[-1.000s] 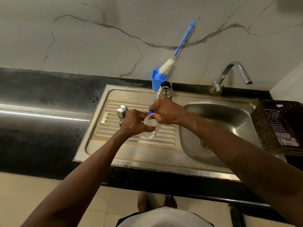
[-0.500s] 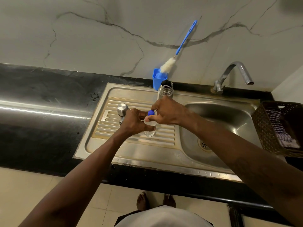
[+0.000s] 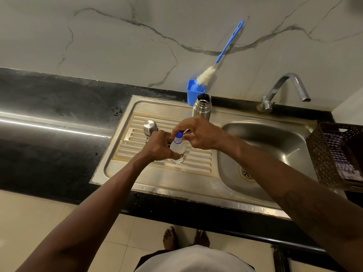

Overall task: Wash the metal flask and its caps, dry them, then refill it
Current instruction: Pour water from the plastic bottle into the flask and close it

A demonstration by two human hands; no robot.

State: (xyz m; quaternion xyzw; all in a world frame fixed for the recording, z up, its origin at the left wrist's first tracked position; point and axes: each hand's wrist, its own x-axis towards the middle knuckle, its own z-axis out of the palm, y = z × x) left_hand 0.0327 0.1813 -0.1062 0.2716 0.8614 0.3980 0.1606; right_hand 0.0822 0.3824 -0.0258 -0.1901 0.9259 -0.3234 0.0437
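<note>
Moved: blue cap [image 3: 179, 135] now shows from under right hand [image 3: 200, 134].
Hands: left hand [image 3: 160, 146] grips clear bottle [image 3: 177, 152]; right hand pinches blue cap.
Task thing: flask [image 3: 202, 108] upright, uncapped, on sink drainboard [image 3: 125, 154] behind.

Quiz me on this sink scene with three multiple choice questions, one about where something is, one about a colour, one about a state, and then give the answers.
1. Where does the metal flask stand?
A. in the sink bowl
B. on the drainboard
C. in the basket

2. What colour is the bottle cap on the plastic bottle?
A. red
B. blue
C. white

3. In what state is the flask's mouth?
A. open
B. capped
C. plugged by a brush

Answers: 1 B, it stands upright on the steel drainboard beside the blue holder. 2 B, the cap is plainly blue above the clear bottle. 3 A, its dark inside shows from above.
</note>
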